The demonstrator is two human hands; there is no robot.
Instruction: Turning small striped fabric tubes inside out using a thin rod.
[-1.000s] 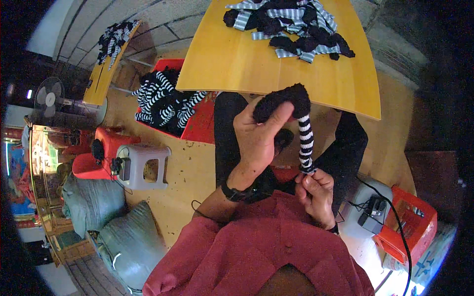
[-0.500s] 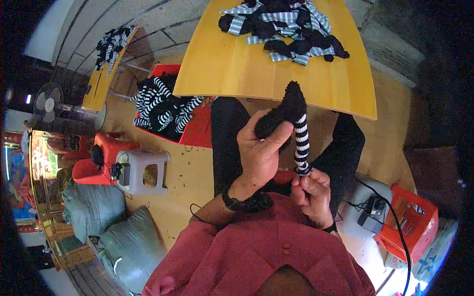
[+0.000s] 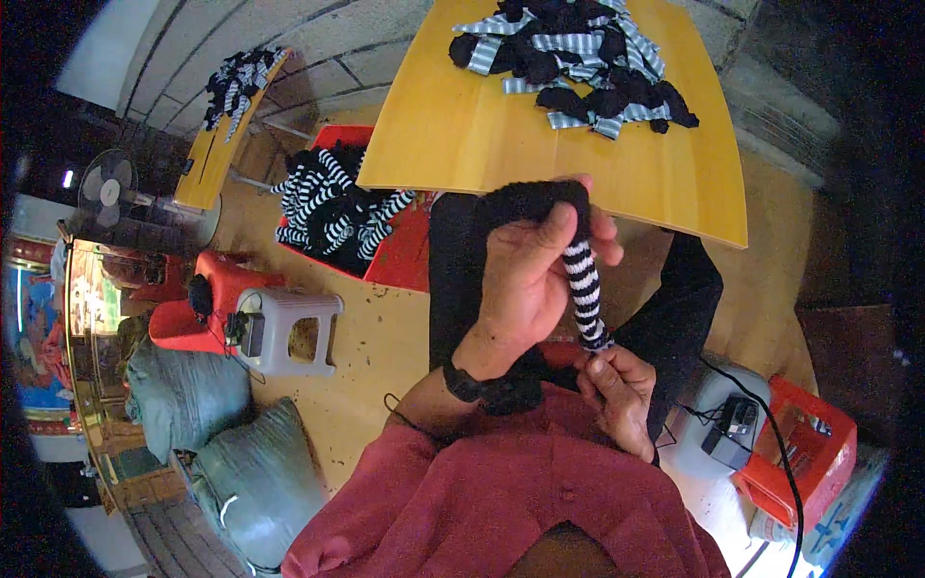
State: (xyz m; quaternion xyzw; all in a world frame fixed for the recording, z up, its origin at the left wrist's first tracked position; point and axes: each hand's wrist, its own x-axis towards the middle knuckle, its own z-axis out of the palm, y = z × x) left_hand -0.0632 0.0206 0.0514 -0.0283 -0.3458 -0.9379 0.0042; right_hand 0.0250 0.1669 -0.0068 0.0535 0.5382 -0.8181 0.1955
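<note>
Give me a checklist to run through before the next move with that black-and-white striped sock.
1. Left hand grips the dark toe end of the black-and-white striped knitted sock: ok.
2. Right hand pinches the sock's lower cuff end: ok.
3. Sock stretched straight between both hands, no visible twist: ok.
4. Sock held free of the yellow wooden table edge: ok.
5. Bare table space in front of the pile of striped socks: ok.
6. Whether the sock is right side out: cannot tell.
</note>
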